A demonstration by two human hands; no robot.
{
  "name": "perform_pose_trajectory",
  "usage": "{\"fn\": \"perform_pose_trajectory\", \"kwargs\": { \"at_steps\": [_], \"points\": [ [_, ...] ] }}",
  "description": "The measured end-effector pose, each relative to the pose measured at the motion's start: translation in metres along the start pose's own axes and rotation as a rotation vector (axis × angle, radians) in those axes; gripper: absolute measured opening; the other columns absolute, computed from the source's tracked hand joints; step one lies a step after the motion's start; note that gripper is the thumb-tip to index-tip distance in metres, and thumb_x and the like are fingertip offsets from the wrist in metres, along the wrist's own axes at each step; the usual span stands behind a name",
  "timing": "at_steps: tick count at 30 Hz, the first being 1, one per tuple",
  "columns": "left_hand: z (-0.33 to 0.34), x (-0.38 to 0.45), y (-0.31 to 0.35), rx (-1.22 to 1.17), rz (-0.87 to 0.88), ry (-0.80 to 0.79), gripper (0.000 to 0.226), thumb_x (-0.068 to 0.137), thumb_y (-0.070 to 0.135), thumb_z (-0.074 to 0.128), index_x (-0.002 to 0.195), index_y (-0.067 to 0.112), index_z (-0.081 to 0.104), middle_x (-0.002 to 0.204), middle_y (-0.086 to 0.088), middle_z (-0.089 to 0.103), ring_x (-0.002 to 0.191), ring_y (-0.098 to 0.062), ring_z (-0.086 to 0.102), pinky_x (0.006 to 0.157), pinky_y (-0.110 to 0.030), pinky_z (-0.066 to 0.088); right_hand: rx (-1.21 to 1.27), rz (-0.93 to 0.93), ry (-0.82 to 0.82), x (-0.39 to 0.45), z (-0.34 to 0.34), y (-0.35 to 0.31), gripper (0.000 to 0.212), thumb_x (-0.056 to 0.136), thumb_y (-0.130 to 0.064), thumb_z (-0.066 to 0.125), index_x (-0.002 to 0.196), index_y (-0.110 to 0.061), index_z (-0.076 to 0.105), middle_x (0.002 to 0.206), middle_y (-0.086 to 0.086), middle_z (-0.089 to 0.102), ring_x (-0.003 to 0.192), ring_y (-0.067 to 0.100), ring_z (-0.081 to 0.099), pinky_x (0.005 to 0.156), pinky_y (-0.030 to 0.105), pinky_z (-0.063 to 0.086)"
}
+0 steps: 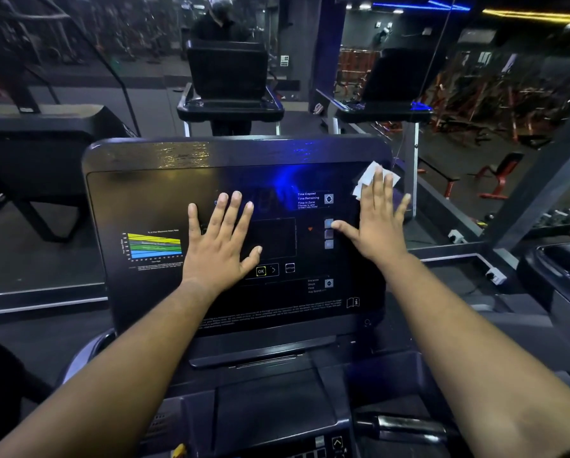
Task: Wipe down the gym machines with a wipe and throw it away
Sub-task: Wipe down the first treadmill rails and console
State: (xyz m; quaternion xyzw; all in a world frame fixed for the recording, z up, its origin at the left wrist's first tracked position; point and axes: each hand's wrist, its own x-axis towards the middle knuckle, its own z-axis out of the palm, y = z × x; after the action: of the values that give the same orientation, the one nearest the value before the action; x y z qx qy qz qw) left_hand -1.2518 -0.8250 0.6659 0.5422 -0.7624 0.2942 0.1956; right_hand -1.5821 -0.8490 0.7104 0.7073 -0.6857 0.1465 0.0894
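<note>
My right hand [376, 223] presses the wipe [368, 180] flat-fingered at the console's [164, 193] upper right edge, gripping nothing, left hand [220, 239] splayed mid-console; the unpinched wipe could slip off.

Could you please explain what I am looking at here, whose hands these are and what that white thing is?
This single picture comes from a camera worn on a person's head, looking down at their own arms. The big dark glossy treadmill console panel fills the middle. The left hand rests flat on it, fingers spread and holding nothing. The right hand presses a white crumpled wipe against the panel's upper right corner, with straight fingers. Behind is a mirror reflecting the gym.
</note>
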Motion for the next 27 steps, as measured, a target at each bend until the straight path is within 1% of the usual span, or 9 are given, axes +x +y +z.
{"fn": "perform_pose_trajectory", "kwargs": {
  "at_steps": [3,5,10,13,16,19,21,24,27],
  "points": [
    [0.000,0.000,0.000,-0.006,0.001,0.011,0.084,0.098,0.063,0.035,0.165,0.017,0.012,0.173,-0.008,-0.001,0.160,-0.028,0.000,0.122,-0.070,-0.001,0.007,-0.032,-0.009,-0.008,0.004,0.006,0.124,0.076,-0.096,0.018,0.160,-0.011,-0.013,0.160,0.002,-0.040,0.151,0.024,-0.032,0.117,0.068,-0.012],
    [-0.001,0.000,-0.001,-0.005,0.005,0.013,0.084,0.099,0.063,0.034,0.165,0.017,0.011,0.173,-0.008,-0.002,0.160,-0.028,-0.001,0.122,-0.069,-0.001,0.027,-0.040,-0.055,-0.043,0.033,0.013,0.124,0.075,-0.098,0.015,0.159,-0.011,-0.014,0.163,0.004,-0.036,0.153,0.026,-0.028,0.118,0.071,-0.006],
    [0.001,0.000,0.000,-0.005,0.001,0.009,0.085,0.099,0.063,0.033,0.165,0.017,0.009,0.173,-0.008,-0.003,0.160,-0.028,-0.002,0.122,-0.069,-0.002,-0.009,-0.043,-0.208,-0.159,0.122,0.032,0.115,0.083,-0.093,0.020,0.156,-0.004,0.020,0.169,0.012,-0.018,0.157,0.032,-0.010,0.116,0.074,0.015],
    [0.001,0.000,-0.001,0.000,-0.002,0.018,0.085,0.098,0.063,0.034,0.165,0.017,0.010,0.173,-0.009,-0.003,0.160,-0.028,-0.001,0.122,-0.069,-0.003,-0.024,-0.069,-0.195,-0.164,0.127,0.035,0.106,0.086,-0.089,0.020,0.149,-0.005,0.032,0.169,0.011,-0.018,0.157,0.030,-0.009,0.119,0.065,0.005],
    [0.002,-0.001,0.000,-0.007,0.001,0.025,0.085,0.098,0.063,0.035,0.165,0.017,0.011,0.173,-0.009,-0.002,0.160,-0.028,0.000,0.122,-0.069,-0.002,-0.008,-0.081,-0.051,-0.122,0.102,0.028,0.102,0.088,-0.083,0.026,0.146,0.000,0.035,0.169,0.013,-0.014,0.157,0.030,-0.008,0.124,0.055,-0.006],
    [0.002,0.000,0.000,-0.006,0.001,0.026,0.085,0.097,0.062,0.035,0.165,0.016,0.012,0.173,-0.009,-0.001,0.160,-0.028,0.002,0.122,-0.070,-0.001,0.079,-0.133,0.144,-0.063,0.062,0.013,0.101,0.093,-0.077,0.028,0.151,0.006,0.029,0.168,0.021,-0.003,0.157,0.033,-0.005,0.127,0.047,-0.006],
    [0.002,-0.001,-0.001,0.000,0.005,0.029,0.084,0.097,0.062,0.033,0.165,0.016,0.013,0.173,-0.009,-0.001,0.160,-0.028,0.002,0.122,-0.069,-0.001,0.168,-0.159,0.235,-0.035,0.043,0.004,0.095,0.098,-0.071,0.030,0.154,0.005,0.023,0.168,0.022,-0.003,0.157,0.033,-0.006,0.127,0.044,-0.004],
    [0.002,0.000,-0.001,0.006,0.008,0.035,0.084,0.098,0.063,0.031,0.165,0.016,0.014,0.173,-0.009,0.000,0.160,-0.028,0.002,0.122,-0.069,0.000,0.195,-0.140,0.242,-0.031,0.045,-0.002,0.094,0.098,-0.069,0.034,0.156,0.004,0.020,0.169,0.018,-0.009,0.157,0.032,-0.010,0.127,0.043,-0.004],
    [0.002,0.000,0.000,0.012,0.008,0.047,0.084,0.098,0.063,0.033,0.165,0.016,0.015,0.173,-0.009,0.002,0.160,-0.028,0.003,0.123,-0.068,0.001,0.089,-0.125,0.163,-0.071,0.077,0.009,0.112,0.089,-0.080,0.034,0.159,0.003,0.006,0.169,0.019,-0.009,0.157,0.035,-0.006,0.126,0.052,0.001]
  ]
}}
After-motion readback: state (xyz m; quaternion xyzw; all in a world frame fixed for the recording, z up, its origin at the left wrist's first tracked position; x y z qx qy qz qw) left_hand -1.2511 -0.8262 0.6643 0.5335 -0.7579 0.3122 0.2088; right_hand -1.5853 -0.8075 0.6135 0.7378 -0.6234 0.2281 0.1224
